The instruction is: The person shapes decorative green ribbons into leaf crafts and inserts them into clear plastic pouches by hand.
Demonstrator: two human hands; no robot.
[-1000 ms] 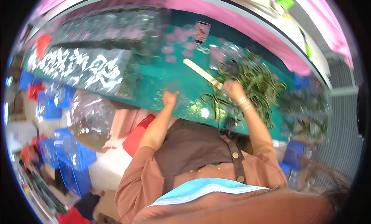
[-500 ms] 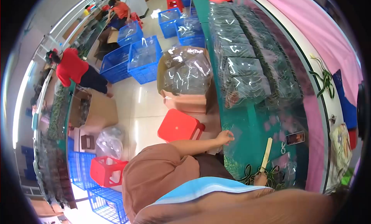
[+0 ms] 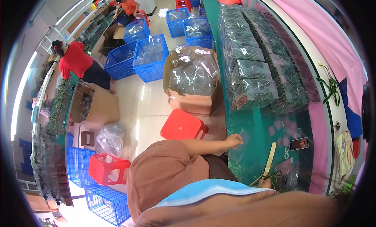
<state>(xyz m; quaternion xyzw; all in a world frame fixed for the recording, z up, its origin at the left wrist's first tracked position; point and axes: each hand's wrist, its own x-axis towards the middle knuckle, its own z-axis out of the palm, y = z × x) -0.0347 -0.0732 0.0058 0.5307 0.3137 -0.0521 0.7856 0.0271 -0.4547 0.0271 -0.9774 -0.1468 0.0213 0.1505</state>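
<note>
My left hand (image 3: 234,141) is over the near edge of the green table (image 3: 244,123), its fingers pinched on a thin clear plastic piece (image 3: 243,140). Lower in the view, my right hand (image 3: 265,183) is partly hidden by my head, with its fingers closed round the lower end of a pale flat strip (image 3: 270,158). Dark green looped ribbons (image 3: 277,179) lie beside that hand. A phone (image 3: 299,143) and a small beaded string (image 3: 286,152) rest farther across the table.
Clear packets (image 3: 250,70) stand in long rows on the table. A carton of clear bags (image 3: 192,98), a red stool (image 3: 182,125) and blue crates (image 3: 150,60) are on the floor. A person in red (image 3: 76,62) and a person in orange (image 3: 127,7) are at another bench.
The view has swung left, bringing the aisle and co-workers into sight and moving the ribbon pile mostly out. Over the last half second my hands have barely moved.
</note>
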